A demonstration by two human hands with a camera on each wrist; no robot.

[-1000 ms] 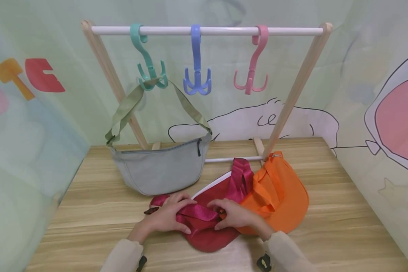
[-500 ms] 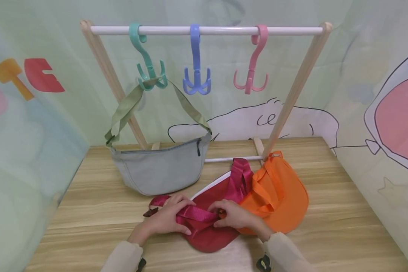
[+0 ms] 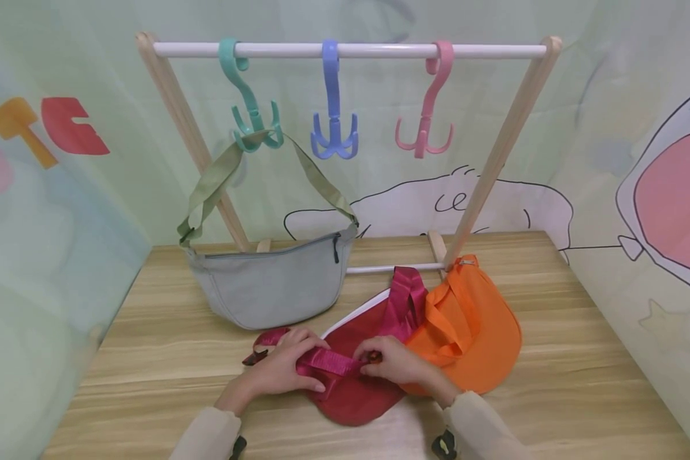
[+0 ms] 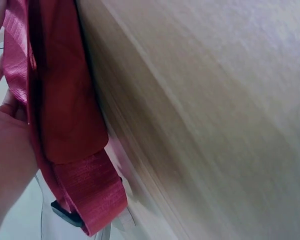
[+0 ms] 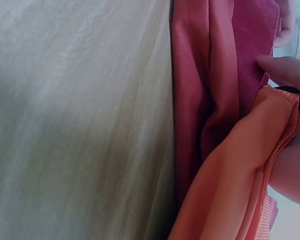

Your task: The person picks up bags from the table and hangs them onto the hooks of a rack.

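A dark red shoulder bag [image 3: 356,402] with a magenta strap [image 3: 333,363] lies on the table under both hands. My left hand [image 3: 282,370] rests over its left end, fingers bent across the strap and the thumb on the bag's front. The right hand [image 3: 399,364] pinches the strap between thumb and fingers, seen closely in the right wrist view, where the thumb [image 5: 285,70] presses on it. An orange bag [image 3: 485,345] lies partly under the right wrist; its end with a black buckle [image 5: 292,92] sits against that hand. A strap buckle [image 4: 66,214] hangs past the red bag's left end.
Behind stands a wooden rack with a white bar [image 3: 379,50] bearing a green hook [image 3: 253,118], a blue hook [image 3: 332,96] and a pink hook [image 3: 428,96]. A grey bag [image 3: 276,287] hangs by its strap from the green hook, close behind the left hand.
The right thumb has risen and come together with the fingers on the strap. Between the hands the strap now lies flatter and straighter. The left hand has barely moved.
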